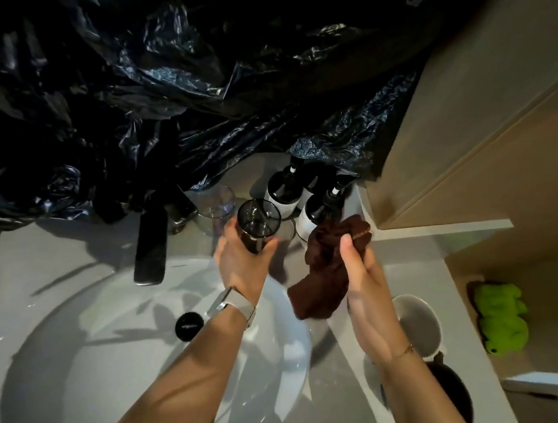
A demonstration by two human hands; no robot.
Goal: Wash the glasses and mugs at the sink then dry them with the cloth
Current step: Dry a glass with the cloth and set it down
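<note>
My left hand [243, 259] grips a dark smoked glass [258, 221] upright by its lower part, above the far rim of the white sink [91, 346]. Just to the right, my right hand [359, 268] holds a bunched dark brown cloth [324, 278] that hangs down over the sink's right edge. The cloth and the glass are a little apart. A clear glass [216, 206] stands on the counter behind my left hand. A white mug [419, 324] and a black mug [450, 398] sit on the counter at the right, partly hidden by my right forearm.
A black faucet [151, 246] reaches over the basin, with a black drain plug [189, 326] below it. Three dark pump bottles [281, 189] stand at the back. Black plastic sheeting [147, 77] covers the wall. A green sponge-like thing [500, 317] lies on a lower shelf at the right.
</note>
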